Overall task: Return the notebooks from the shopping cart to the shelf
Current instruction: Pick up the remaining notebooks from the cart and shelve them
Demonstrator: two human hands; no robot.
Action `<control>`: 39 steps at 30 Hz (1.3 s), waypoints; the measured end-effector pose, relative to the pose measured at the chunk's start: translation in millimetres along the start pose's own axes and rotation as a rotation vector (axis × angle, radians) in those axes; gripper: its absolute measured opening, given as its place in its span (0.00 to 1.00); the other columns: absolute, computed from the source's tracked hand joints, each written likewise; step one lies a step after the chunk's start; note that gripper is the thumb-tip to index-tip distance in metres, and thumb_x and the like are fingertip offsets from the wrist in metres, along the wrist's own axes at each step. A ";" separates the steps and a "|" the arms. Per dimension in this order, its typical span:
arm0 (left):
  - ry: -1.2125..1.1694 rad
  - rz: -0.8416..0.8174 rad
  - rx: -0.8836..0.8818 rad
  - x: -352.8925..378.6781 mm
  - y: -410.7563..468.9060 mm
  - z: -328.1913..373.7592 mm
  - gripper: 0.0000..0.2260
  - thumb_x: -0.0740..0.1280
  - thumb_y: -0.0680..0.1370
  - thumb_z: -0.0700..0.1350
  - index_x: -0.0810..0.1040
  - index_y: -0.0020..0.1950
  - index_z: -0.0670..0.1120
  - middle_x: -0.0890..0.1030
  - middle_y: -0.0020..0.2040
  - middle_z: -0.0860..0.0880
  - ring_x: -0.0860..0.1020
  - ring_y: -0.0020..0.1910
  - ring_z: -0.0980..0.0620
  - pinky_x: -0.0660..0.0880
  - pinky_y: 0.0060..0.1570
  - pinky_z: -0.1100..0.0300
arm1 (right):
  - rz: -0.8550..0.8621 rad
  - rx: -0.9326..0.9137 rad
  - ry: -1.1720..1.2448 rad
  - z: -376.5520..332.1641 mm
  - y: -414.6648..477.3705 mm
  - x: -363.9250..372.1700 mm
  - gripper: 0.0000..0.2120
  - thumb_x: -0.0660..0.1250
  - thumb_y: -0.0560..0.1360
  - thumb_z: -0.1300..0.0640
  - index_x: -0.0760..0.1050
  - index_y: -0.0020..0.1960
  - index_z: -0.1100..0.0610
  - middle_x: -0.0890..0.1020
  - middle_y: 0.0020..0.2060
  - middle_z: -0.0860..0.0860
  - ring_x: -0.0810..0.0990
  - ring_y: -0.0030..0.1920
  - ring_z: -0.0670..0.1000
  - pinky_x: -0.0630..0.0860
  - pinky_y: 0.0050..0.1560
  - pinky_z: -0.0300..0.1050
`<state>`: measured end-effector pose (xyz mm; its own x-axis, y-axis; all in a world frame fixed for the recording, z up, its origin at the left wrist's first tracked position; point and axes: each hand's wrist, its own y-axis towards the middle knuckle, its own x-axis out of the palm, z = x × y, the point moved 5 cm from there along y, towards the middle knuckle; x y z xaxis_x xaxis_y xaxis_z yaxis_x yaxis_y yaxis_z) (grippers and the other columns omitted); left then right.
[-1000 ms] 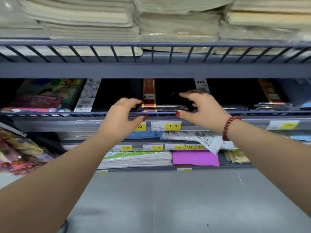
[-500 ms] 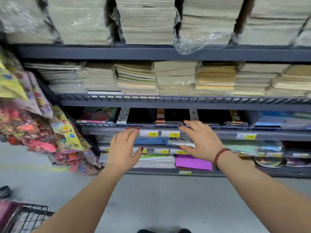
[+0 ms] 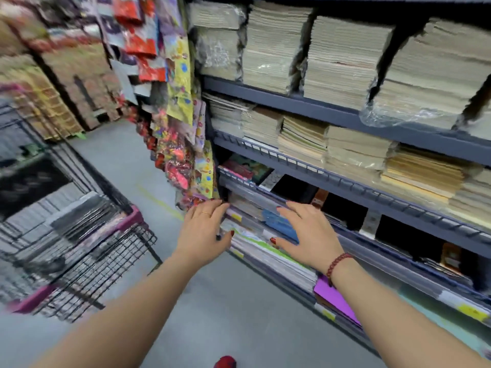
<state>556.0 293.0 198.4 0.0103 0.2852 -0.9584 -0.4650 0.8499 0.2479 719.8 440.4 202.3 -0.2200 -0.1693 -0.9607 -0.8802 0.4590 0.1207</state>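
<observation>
I log left hand (image 3: 203,231) and right hand (image 3: 305,235), fingers released, holding nothing, before the shelf (image 3: 318,110); shopping cart (image 3: 106,261) with blurred notebooks (image 3: 79,215) at left.

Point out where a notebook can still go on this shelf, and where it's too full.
Two gaps look free on the middle tier: a dark slot between the colourful books and the brown-banded notebook, and a wider gap right of the white tag. The paper stacks above are packed tight; the flat piles beside the right hand fill the tier below.
</observation>
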 end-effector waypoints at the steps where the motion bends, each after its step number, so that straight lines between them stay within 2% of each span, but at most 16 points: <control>1: 0.016 0.005 -0.025 -7.8 -11.2 -7.1 0.25 0.61 0.70 0.56 0.75 0.64 0.47 0.78 0.62 0.48 0.76 0.61 0.45 0.71 0.61 0.48 | -0.020 -0.031 0.001 -10.7 3.4 3.6 0.33 0.65 0.71 0.37 0.68 0.70 0.53 0.71 0.69 0.53 0.69 0.68 0.57 0.66 0.67 0.53; 5: 0.160 0.031 -0.151 -39.1 -61.4 -50.1 0.24 0.66 0.69 0.56 0.75 0.63 0.48 0.79 0.61 0.48 0.77 0.60 0.45 0.72 0.61 0.48 | -0.087 -0.138 0.046 -59.2 18.4 18.5 0.34 0.60 0.70 0.35 0.66 0.71 0.50 0.69 0.70 0.51 0.66 0.70 0.55 0.63 0.69 0.51; 9: 0.194 -0.012 -0.334 -74.6 -112.4 -101.7 0.27 0.59 0.69 0.59 0.75 0.65 0.49 0.78 0.63 0.47 0.76 0.62 0.43 0.71 0.61 0.48 | -0.121 -0.265 0.039 -121.0 31.1 27.2 0.35 0.58 0.69 0.33 0.66 0.71 0.49 0.68 0.71 0.50 0.65 0.70 0.55 0.62 0.69 0.50; 13: 0.203 0.026 -0.473 -105.1 -163.9 -148.9 0.25 0.66 0.70 0.55 0.74 0.66 0.49 0.77 0.64 0.47 0.75 0.63 0.43 0.70 0.61 0.48 | -0.121 -0.370 0.061 -187.5 41.2 35.6 0.40 0.49 0.65 0.29 0.67 0.71 0.50 0.70 0.69 0.51 0.66 0.70 0.55 0.64 0.68 0.51; 17: 0.210 0.061 -0.553 -126.6 -213.0 -202.0 0.25 0.65 0.71 0.56 0.73 0.66 0.49 0.76 0.65 0.46 0.75 0.63 0.42 0.71 0.63 0.48 | -0.136 -0.452 0.046 -260.4 54.3 50.8 0.36 0.57 0.69 0.33 0.66 0.71 0.51 0.70 0.69 0.52 0.66 0.70 0.55 0.63 0.69 0.51; 21: 0.219 0.110 -0.554 -145.0 -255.9 -256.7 0.23 0.67 0.69 0.53 0.77 0.62 0.46 0.79 0.60 0.44 0.78 0.58 0.42 0.73 0.59 0.49 | -0.129 -0.485 0.055 -335.2 63.7 69.7 0.34 0.58 0.69 0.35 0.68 0.69 0.52 0.72 0.68 0.52 0.68 0.68 0.55 0.66 0.67 0.52; 25: 0.208 0.100 -0.554 -155.1 -285.5 -318.2 0.23 0.68 0.68 0.53 0.77 0.61 0.47 0.80 0.59 0.45 0.78 0.57 0.42 0.72 0.59 0.51 | -0.122 -0.494 0.043 -397.5 74.8 93.2 0.39 0.50 0.67 0.31 0.68 0.70 0.51 0.72 0.67 0.52 0.68 0.69 0.54 0.66 0.68 0.52; 27: 0.198 0.080 -0.556 -158.3 -293.2 -345.2 0.23 0.66 0.69 0.55 0.76 0.62 0.48 0.78 0.61 0.46 0.77 0.60 0.43 0.72 0.61 0.50 | -0.138 -0.476 0.042 -422.6 80.3 101.4 0.36 0.52 0.69 0.32 0.66 0.71 0.51 0.70 0.68 0.52 0.67 0.69 0.55 0.65 0.69 0.52; 30: 0.165 0.066 -0.561 -159.9 -296.3 -377.3 0.24 0.65 0.70 0.55 0.74 0.64 0.48 0.77 0.62 0.47 0.75 0.62 0.44 0.70 0.63 0.50 | -0.151 -0.493 -0.004 -452.8 89.5 110.5 0.31 0.62 0.73 0.38 0.64 0.72 0.50 0.69 0.69 0.52 0.65 0.70 0.53 0.63 0.69 0.50; 34: 0.134 0.066 -0.521 -150.6 -283.5 -407.8 0.25 0.68 0.70 0.54 0.75 0.65 0.47 0.78 0.63 0.46 0.75 0.62 0.43 0.71 0.63 0.49 | -0.179 -0.473 -0.002 -476.2 109.3 122.3 0.30 0.64 0.73 0.40 0.63 0.72 0.50 0.68 0.70 0.51 0.65 0.70 0.52 0.62 0.70 0.51; 39: 0.093 0.009 -0.500 -126.7 -255.7 -451.2 0.26 0.65 0.71 0.56 0.73 0.67 0.48 0.76 0.65 0.48 0.73 0.65 0.46 0.68 0.66 0.49 | -0.234 -0.437 -0.017 -494.3 152.3 152.8 0.30 0.64 0.73 0.41 0.64 0.71 0.50 0.69 0.69 0.51 0.65 0.70 0.52 0.64 0.70 0.51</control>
<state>274.1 -160.3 192.6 -0.0636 0.2316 -0.9707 -0.8319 0.5250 0.1798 344.2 53.4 197.5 0.0078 -0.2082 -0.9781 -1.0000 0.0012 -0.0083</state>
